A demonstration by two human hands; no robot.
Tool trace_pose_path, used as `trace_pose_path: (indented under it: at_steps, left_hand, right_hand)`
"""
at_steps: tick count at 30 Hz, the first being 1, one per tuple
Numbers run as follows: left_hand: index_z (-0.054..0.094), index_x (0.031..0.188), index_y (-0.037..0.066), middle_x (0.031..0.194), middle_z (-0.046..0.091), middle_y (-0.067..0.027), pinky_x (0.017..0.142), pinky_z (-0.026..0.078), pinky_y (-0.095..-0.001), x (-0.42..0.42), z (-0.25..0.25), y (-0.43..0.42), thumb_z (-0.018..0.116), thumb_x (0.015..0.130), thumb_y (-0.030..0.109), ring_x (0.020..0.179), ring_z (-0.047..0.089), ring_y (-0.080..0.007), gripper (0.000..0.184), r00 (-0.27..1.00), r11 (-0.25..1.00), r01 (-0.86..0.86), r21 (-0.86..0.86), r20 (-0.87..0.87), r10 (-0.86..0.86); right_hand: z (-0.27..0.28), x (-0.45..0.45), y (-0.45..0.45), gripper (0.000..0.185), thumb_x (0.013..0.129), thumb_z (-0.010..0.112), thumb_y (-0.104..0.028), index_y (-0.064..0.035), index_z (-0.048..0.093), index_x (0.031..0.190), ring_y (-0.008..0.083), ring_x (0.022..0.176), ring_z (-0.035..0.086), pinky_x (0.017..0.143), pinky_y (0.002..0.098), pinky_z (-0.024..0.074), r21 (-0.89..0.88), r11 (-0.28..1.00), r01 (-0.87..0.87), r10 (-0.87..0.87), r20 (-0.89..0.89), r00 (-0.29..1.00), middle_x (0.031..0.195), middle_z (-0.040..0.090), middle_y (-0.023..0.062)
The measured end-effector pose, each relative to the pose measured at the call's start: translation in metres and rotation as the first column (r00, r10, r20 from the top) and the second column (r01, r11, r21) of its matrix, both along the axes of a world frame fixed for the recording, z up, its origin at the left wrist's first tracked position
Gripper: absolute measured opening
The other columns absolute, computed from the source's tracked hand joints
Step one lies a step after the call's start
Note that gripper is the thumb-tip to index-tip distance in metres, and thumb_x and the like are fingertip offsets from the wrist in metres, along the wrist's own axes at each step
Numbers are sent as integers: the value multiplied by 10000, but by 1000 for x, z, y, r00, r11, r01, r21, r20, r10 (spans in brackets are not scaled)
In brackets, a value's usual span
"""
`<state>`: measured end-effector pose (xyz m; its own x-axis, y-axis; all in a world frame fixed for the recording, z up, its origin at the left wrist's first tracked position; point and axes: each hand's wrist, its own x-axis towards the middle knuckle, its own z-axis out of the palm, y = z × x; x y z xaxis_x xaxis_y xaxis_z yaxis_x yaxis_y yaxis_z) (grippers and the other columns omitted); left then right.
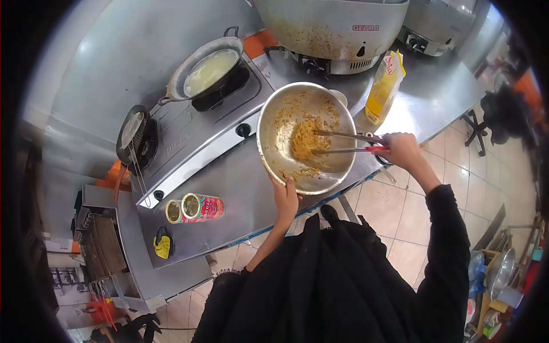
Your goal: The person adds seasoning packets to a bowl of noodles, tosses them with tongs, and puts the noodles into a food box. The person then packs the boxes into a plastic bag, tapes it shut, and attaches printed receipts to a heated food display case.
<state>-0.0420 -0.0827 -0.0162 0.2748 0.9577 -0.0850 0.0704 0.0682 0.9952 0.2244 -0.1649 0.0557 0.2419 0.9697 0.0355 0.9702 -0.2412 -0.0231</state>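
A steel mixing bowl is tilted toward me over the front edge of the counter. Inside it lies a clump of yellow-brown noodles, with bits stuck along the wall. My left hand grips the bowl's near rim, its thumb showing at the edge. My right hand is closed around the red handles of a pair of metal tongs. The tong tips reach into the noodles, one arm on either side of part of the clump. Whether they pinch any noodles is hard to make out.
A two-burner stove stands left, carrying a wok of pale liquid and a small pan with a wire skimmer. Two cans and a yellow cloth lie front left. A yellow pouch and large rice cooker stand behind.
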Motion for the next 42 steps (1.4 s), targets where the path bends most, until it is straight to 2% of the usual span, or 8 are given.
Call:
trace_pose_path:
  at_steps: [3, 7, 14, 21, 28, 32, 36, 42]
  left_hand:
    - [34, 1211, 59, 852, 472, -132, 363, 409, -193, -1, -5, 6, 363, 782, 80, 496, 483, -126, 541, 1000, 1000, -3, 11, -7, 3]
    - [67, 1192, 60, 902, 423, -125, 357, 389, -185, -5, 4, 9, 348, 793, 89, 534, 479, -111, 489, 999, 1000, -16, -8, 40, 16]
    - [52, 1221, 67, 893, 463, -141, 365, 409, -204, -3, 0, 1, 363, 786, 105, 531, 496, -137, 536, 996, 994, 31, 101, -81, -23]
    - [61, 1223, 79, 893, 465, -143, 367, 410, -208, -7, -7, 8, 370, 784, 110, 536, 497, -139, 538, 998, 999, -20, 48, -59, 23]
    - [59, 1212, 82, 861, 465, -129, 357, 393, -197, -8, 3, 11, 359, 782, 91, 513, 487, -120, 524, 999, 1000, 16, 22, -28, -16]
    - [61, 1208, 84, 850, 466, -126, 354, 392, -196, -14, 3, 14, 353, 781, 92, 506, 487, -120, 518, 999, 1000, -11, 11, -33, 12]
    - [56, 1210, 88, 853, 465, -128, 352, 389, -195, -17, 2, 9, 354, 778, 89, 505, 487, -121, 524, 999, 999, -31, -9, -7, 31]
    - [88, 1180, 76, 854, 445, -113, 330, 354, -174, -17, 0, 7, 357, 773, 91, 498, 465, -104, 488, 999, 999, -29, 34, -28, 29]
  right_hand:
    - [-6, -2, 6, 378, 651, 529, -455, -86, 525, 572, 238, 469, 493, 445, 335, 380, 188, 980, -60, 51, 50, 997, 492, 488, 69]
    - [47, -5, -11, 364, 636, 547, -452, -92, 529, 585, 211, 472, 499, 438, 316, 374, 58, 998, -31, 28, 58, 998, 520, 499, 58]
    - [1, -2, 1, 340, 647, 548, -421, -82, 534, 622, 214, 510, 511, 462, 331, 387, 73, 996, -47, 45, 34, 998, 550, 509, 49]
    - [48, -9, -20, 354, 634, 557, -435, -82, 544, 616, 229, 500, 510, 458, 330, 391, 50, 999, 20, -20, 16, 1000, 549, 516, 62]
    - [-15, -9, 6, 335, 647, 552, -418, -83, 561, 652, 231, 501, 510, 462, 331, 390, 117, 992, -45, 49, -35, 998, 546, 521, 70]
    - [30, -10, -12, 344, 649, 542, -436, -94, 574, 670, 226, 479, 506, 447, 321, 386, 116, 988, -103, 104, -8, 995, 536, 519, 63]
    - [29, -17, -17, 348, 585, 596, -429, -87, 556, 633, 224, 499, 521, 475, 312, 404, 19, 995, 95, -95, -4, 995, 539, 527, 71]
    - [1, -18, -11, 365, 611, 573, -441, -77, 551, 611, 235, 494, 516, 477, 320, 401, 175, 982, -68, 70, -4, 998, 519, 520, 78]
